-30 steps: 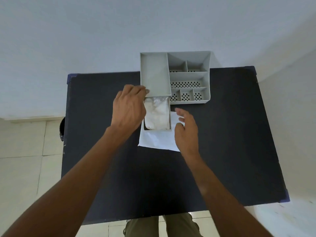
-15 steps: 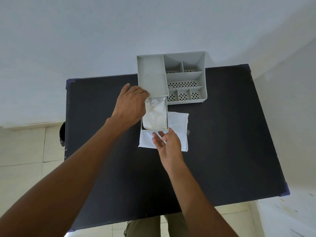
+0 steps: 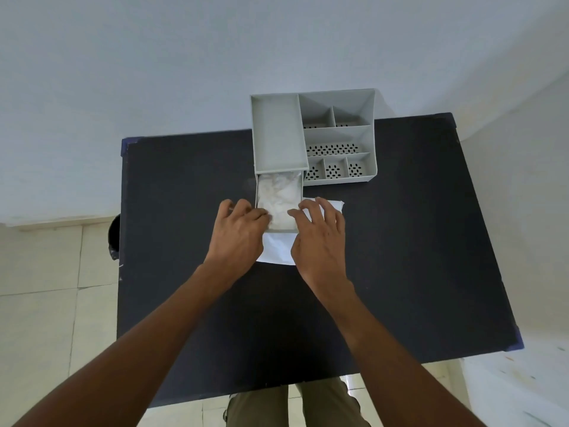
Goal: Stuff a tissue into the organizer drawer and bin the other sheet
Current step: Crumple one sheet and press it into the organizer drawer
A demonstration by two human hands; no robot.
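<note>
Both moved to the pulled-out drawer point(image 3: 278, 204): left hand point(image 3: 238, 234) down from organizer point(image 3: 314, 137), right hand point(image 3: 320, 238) up alongside.

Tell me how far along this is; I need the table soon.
Done: a crumpled tissue fills the pulled-out drawer of the grey organizer. In hand: the left hand and right hand rest at the drawer's front, apparently tucking or closing it. Left: the flat sheet under the drawer lies unbinned.

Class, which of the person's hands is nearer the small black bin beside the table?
Left. The left hand lies toward the small black bin; the right hand sits farther away.
</note>
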